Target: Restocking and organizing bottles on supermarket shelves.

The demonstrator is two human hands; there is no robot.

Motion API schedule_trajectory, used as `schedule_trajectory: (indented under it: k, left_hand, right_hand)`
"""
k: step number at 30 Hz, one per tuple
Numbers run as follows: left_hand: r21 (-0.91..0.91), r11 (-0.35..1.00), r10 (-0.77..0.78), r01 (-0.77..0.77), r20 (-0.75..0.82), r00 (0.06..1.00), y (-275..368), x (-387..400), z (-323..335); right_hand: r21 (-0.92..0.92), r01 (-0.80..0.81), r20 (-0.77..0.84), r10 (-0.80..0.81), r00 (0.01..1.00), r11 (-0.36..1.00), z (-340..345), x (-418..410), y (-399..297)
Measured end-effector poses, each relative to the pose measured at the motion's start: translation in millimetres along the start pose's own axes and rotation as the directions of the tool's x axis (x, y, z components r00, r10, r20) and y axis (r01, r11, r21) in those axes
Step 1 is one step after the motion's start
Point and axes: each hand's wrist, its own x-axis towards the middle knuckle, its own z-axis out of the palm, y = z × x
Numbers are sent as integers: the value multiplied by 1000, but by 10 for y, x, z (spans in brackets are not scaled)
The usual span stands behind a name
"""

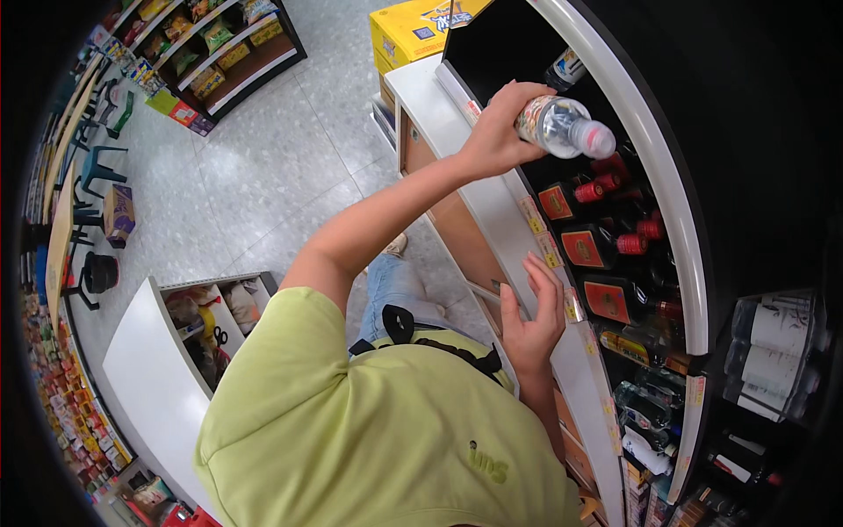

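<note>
My left hand (pixel 502 128) reaches across and grips a clear plastic bottle (pixel 560 128) around its patterned label. The bottle is tilted, its pinkish cap towards the right. It is held over a dark shelf (pixel 507 46) behind a white ledge (pixel 484 204). Lower down, my right hand (pixel 535 323) holds nothing, its thumb apart from the fingers. Its fingertips are close to the price tags (pixel 548 249) along the ledge; I cannot tell whether they touch. Dark bottles (pixel 585 248) with red caps and orange-red labels stand on the shelf beside both hands.
Another labelled bottle (pixel 565 69) stands behind my left hand. Clear glass bottles (pixel 642 405) occupy the shelf's lower end. Yellow cartons (pixel 411 33) are stacked past the ledge. On the left are a white cabinet (pixel 148 375) with open compartments, a snack rack (pixel 260 56) and a plastic stool (pixel 102 172).
</note>
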Motion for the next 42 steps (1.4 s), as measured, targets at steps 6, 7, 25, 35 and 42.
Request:
schedule_trajectory:
  k: [6,7,25,35,42]
  left_hand:
    - [53,995,-82,83,-15,996,-558,143,210]
    - [49,995,-87,88,-23,996,-639,176,234]
    - [-94,884,-465,457,-83,882,-1555,718,455]
    - [475,829,-268,294,-125,955,-1841,547,423]
    - [292,782,-514,550,-195,835,-2088,711,561]
  right_hand:
    - [-2,-83,10,83,996,997,65,-32,34]
    - [-8,-101,14,101,995,995,75,-36,41]
    - [-33,-221,76,223,972,975,232,-34,218]
    - [-31,-229,159,231,960,973,342,-96,339]
    - [-30,-270,214,270,939,962,414,-163,381]
